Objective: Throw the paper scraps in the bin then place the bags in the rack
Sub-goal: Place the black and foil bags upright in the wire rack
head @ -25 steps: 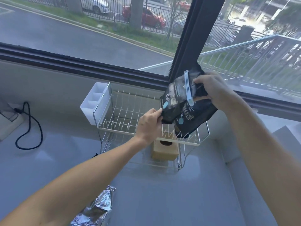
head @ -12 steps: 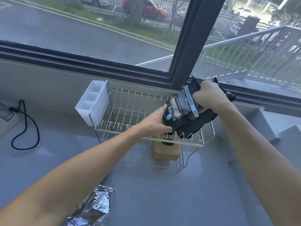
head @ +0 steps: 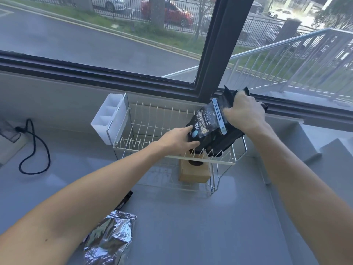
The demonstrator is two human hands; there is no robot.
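1. A wide window with a dark brown frame [head: 215,54] fills the top of the view; through the glass lie a grey road, a grass strip, parked cars and a metal stair railing.
2. Below it spreads a smooth, glossy grey counter surface [head: 191,226], with stepped grey ledges to the right.
3. A cream-coated wire dish rack on chrome legs [head: 152,134] stands against the wall under the window; its slim prongs rise in rows.
4. A white plastic divided caddy [head: 108,119] hangs on the rack's left end.
5. A black glossy printed bag with a pale blue sealing clip [head: 208,129] rests tilted in the rack's right end, its bottom among the prongs.
6. A crinkled silver foil bag [head: 110,238] lies on the counter near the bottom edge, well apart from the rack.
7. A tan cardboard box with a dark oval hole in its top [head: 194,171] sits beneath the rack's right part.
8. A black cable [head: 36,146] loops on the counter at far left.
9. The right hand [head: 242,113] is clenched around the black bag's crumpled top.
10. The left hand [head: 179,138] pinches the bag's lower left edge, forefinger on the printed face, thumb under it.
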